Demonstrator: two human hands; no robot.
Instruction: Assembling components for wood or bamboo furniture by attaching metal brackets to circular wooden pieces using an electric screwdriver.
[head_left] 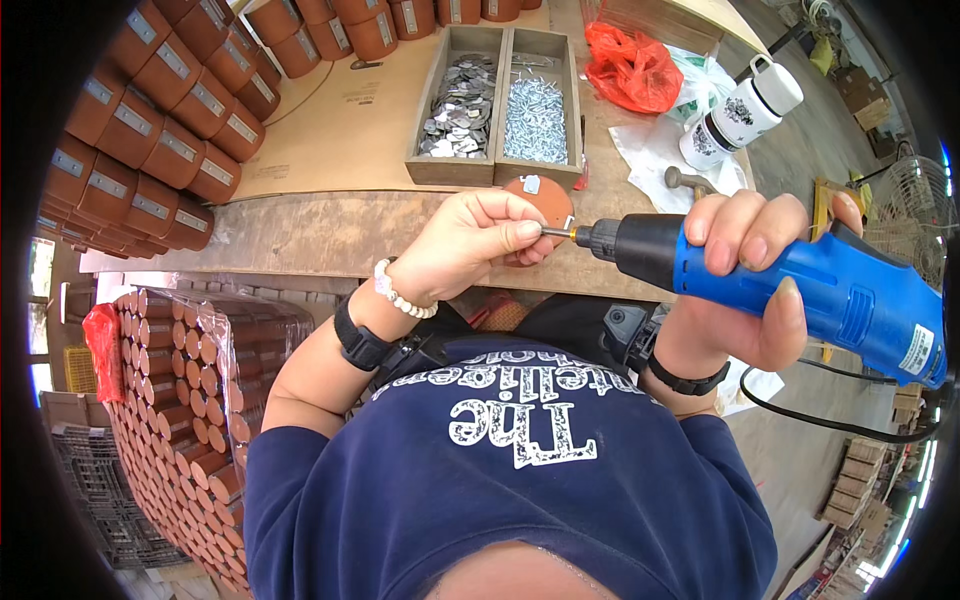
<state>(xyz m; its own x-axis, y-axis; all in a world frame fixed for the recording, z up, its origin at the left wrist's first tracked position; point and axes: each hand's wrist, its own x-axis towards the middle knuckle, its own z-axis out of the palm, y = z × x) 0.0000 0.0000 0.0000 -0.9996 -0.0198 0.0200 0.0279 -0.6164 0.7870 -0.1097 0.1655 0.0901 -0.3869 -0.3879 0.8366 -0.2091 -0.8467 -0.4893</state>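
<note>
My right hand [765,250] is wrapped round a blue and black electric screwdriver [830,295], held level with its bit pointing left. At the bit's tip [558,232], the thumb and forefinger of my left hand [495,232] are pinched together; whatever small thing they hold is hidden. Just behind those fingers is a round reddish-brown piece [545,196] with small metal fittings at its edge, at the table's near side. My left hand covers part of it, so I cannot tell whether other fingers grip it.
A wooden two-part box holds flat metal pieces [462,105] and silvery screws [535,118]. Brown cylinders with metal strips [150,130] are stacked left; more fill a wrapped stack [190,400] below. A hammer [685,180], white bottle [745,110] and red bag [632,68] lie right.
</note>
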